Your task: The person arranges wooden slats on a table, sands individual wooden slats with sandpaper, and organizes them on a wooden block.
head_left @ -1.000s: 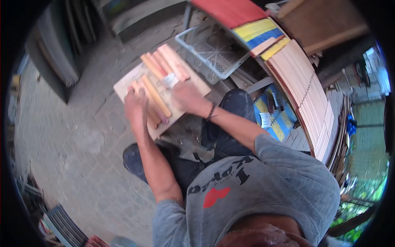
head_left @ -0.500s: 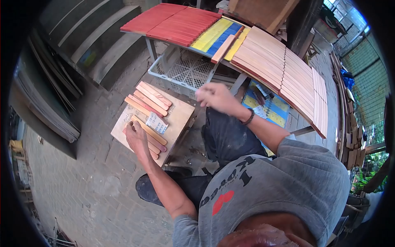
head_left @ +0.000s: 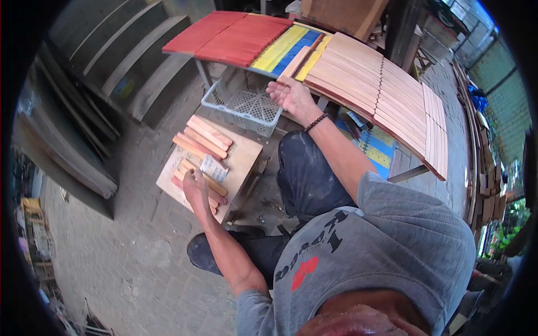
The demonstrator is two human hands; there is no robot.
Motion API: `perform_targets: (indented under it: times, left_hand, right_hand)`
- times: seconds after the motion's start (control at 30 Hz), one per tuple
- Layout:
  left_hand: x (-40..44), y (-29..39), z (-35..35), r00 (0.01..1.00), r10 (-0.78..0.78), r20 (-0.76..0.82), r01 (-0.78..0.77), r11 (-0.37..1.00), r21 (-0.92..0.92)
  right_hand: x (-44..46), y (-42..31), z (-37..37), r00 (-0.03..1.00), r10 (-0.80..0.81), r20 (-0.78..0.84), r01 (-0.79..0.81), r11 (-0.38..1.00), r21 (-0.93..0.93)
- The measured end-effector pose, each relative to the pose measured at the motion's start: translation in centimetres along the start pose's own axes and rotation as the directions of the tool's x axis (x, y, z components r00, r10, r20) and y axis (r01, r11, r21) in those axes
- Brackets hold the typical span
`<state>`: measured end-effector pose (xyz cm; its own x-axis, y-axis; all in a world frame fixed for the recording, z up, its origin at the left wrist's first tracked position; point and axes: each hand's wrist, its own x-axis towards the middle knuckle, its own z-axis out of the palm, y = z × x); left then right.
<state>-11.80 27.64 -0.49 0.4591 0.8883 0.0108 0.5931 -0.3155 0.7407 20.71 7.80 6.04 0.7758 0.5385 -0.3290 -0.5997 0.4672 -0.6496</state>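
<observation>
My left hand point(head_left: 194, 186) is low over a light wooden board point(head_left: 242, 159), its fingers pinched together above a group of short round-ended wooden slats point(head_left: 214, 186). Whatever is between those fingertips is hidden. Beside it lies a small white packet or block with blue markings point(head_left: 213, 168), and beyond that a second group of similar slats point(head_left: 203, 136). My right hand point(head_left: 294, 101) is raised, fingers apart, close to the near end of a loose bare wooden strip point(head_left: 294, 63) on the long table. Whether it touches the strip I cannot tell.
Across the long table lie red-painted slats point(head_left: 224, 33), yellow and blue slats point(head_left: 288, 47) and bare wood slats point(head_left: 358, 70). A grey plastic crate point(head_left: 241, 106) sits beneath it. Large sheets point(head_left: 67, 129) lean at left, near steps point(head_left: 134, 56). My knee point(head_left: 302, 162) is beside the board.
My right hand has moved forward toward the long table's edge and its fingers have opened out. My left hand has shifted slightly and stays over the slats. The view has tilted a little.
</observation>
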Motion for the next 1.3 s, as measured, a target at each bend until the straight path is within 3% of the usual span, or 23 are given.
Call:
perform_targets:
  times: [0.07, 0.2, 0.3, 0.37, 0.47, 0.6, 0.7, 1.0, 1.07, 1.13, 1.23, 1.27, 1.3]
  left_hand:
    - [0.0, -0.5, -0.4, 0.999, 0.008, 0.046, -0.01, 0.999, 0.041]
    - [0.0, -1.9, -1.2, 0.999, 0.02, -0.048, -0.022, 0.999, -0.038]
    - [0.2, -1.6, -2.8, 0.988, -0.05, -0.143, 0.047, 0.999, -0.02]
    - [0.3, -1.4, -4.1, 0.966, -0.015, -0.256, 0.001, 0.998, -0.058]
    - [0.4, -1.6, -6.1, 0.936, -0.101, -0.337, 0.056, 0.988, -0.141]
    - [0.0, -1.4, -8.0, 0.884, -0.205, -0.42, 0.126, 0.97, -0.207]
    - [-0.2, -1.8, -8.3, 0.868, -0.232, -0.44, 0.158, 0.967, -0.199]
    - [0.6, -2.7, -7.4, 0.908, -0.196, -0.37, 0.154, 0.978, -0.14]
    - [0.2, -3.0, -7.3, 0.919, -0.146, -0.367, 0.113, 0.987, -0.11]
    - [0.3, -3.4, -6.9, 0.931, -0.121, -0.343, 0.084, 0.989, -0.12]
    - [0.3, -2.9, -7.3, 0.95, -0.147, -0.274, 0.12, 0.986, -0.114]
    - [0.1, -2.4, -7.4, 0.952, -0.149, -0.268, 0.124, 0.987, -0.106]
    - [-0.1, -2.0, -7.5, 0.951, -0.157, -0.266, 0.136, 0.986, -0.095]
  right_hand:
    - [0.6, 0.0, -0.4, 0.999, -0.024, 0.034, 0.025, 0.999, -0.036]
    - [-2.7, 1.5, 0.6, 0.991, -0.121, 0.05, 0.126, 0.983, -0.13]
    - [-7.9, 3.9, 1.6, 0.954, -0.191, 0.231, 0.281, 0.841, -0.462]
    - [-10.3, 6.3, 1.7, 0.94, -0.074, 0.334, 0.272, 0.754, -0.598]
    - [-12.2, 10.6, 1.0, 0.879, 0.197, 0.435, 0.2, 0.675, -0.71]
    - [-12.9, 17.5, -0.7, 0.809, 0.49, 0.324, 0.008, 0.543, -0.84]
    - [-13.4, 21.1, -1.7, 0.789, 0.572, 0.223, -0.079, 0.454, -0.887]
    - [-14.0, 24.8, -2.5, 0.732, 0.66, 0.168, -0.151, 0.399, -0.904]
    - [-13.5, 25.0, -2.6, 0.72, 0.682, 0.124, -0.111, 0.29, -0.951]
    - [-13.5, 24.3, -1.9, 0.734, 0.669, 0.12, -0.089, 0.27, -0.959]
    - [-12.7, 22.3, -2.2, 0.747, 0.625, 0.226, 0.197, 0.116, -0.974]
    - [-12.6, 21.6, -3.0, 0.759, 0.494, 0.425, 0.437, 0.097, -0.894]
    - [-12.1, 20.3, -2.9, 0.768, 0.475, 0.43, 0.422, 0.129, -0.897]
